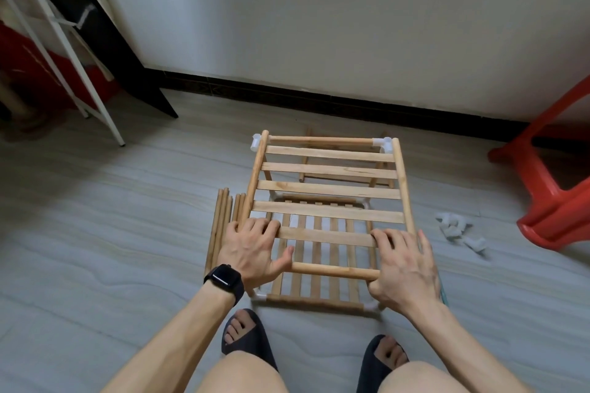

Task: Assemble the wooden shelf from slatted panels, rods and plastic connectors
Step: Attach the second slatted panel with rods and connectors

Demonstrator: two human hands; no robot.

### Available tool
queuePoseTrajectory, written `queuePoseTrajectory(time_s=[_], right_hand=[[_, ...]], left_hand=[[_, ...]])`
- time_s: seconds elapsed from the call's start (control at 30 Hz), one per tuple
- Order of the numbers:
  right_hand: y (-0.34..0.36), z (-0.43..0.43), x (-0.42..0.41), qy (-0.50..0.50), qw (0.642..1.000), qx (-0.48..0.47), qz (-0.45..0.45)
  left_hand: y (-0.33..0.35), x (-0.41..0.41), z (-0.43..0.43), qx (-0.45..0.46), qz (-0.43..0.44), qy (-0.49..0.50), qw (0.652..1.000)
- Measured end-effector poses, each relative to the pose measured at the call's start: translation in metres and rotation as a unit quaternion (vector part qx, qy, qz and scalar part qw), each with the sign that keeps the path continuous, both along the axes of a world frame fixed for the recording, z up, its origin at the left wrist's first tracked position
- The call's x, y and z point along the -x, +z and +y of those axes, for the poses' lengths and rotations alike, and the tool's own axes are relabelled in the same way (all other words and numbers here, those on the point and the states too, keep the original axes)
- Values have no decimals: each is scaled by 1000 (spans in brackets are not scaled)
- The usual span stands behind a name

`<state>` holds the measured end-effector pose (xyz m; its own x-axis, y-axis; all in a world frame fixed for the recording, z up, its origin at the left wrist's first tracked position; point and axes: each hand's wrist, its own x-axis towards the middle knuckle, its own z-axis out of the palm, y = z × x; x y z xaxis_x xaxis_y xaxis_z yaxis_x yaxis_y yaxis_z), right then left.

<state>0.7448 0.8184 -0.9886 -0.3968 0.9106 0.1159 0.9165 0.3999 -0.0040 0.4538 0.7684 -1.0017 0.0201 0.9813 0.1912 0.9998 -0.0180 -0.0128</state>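
Our left hand (255, 249) grasps the near left corner of the top panel (329, 188), fingers curled over a slat and thumb laid against the front rod (335, 270). A black watch (225, 279) sits on that wrist. Our right hand (404, 265) holds the near right corner the same way, fingers hooked over the same slat and the rod's end tucked into the palm. We hold the panel tilted, its near edge towards us and its far edge, with a white connector (381, 143) at the corner, towards the wall. Directly under it a second panel (316, 287) lies flat on the floor (127, 233), its slats running crosswise to those above and white connectors at its near corners. Whether the two panels are joined we cannot tell. Spare rods (220, 223) lie bundled on the floor just left of the panels, beside our left hand. Loose connectors (459, 231) lie in a small heap to the right, near a red stool (555, 188). Our feet in dark sandals (247, 338) rest just short of the lower panel.
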Motion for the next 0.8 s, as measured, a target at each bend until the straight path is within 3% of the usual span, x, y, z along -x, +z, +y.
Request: queuePoseTrajectory(time_s=[0.37, 0.43, 0.53, 0.6, 0.8], right_hand=[[16, 6, 0, 0, 990, 143, -14], [19, 8, -5, 21, 983, 177, 38], [21, 12, -17, 1, 961, 201, 189], [18, 15, -21, -1, 969, 185, 166], [-3, -5, 3, -38, 998, 12, 50]], left_hand=[[-1, -1, -2, 51, -37, 18, 998], [0, 0, -3, 49, -52, 28, 997], [5, -2, -4, 64, -56, 36, 996], [10, -3, -3, 96, -46, 29, 994], [10, -4, -6, 107, -32, 36, 993]])
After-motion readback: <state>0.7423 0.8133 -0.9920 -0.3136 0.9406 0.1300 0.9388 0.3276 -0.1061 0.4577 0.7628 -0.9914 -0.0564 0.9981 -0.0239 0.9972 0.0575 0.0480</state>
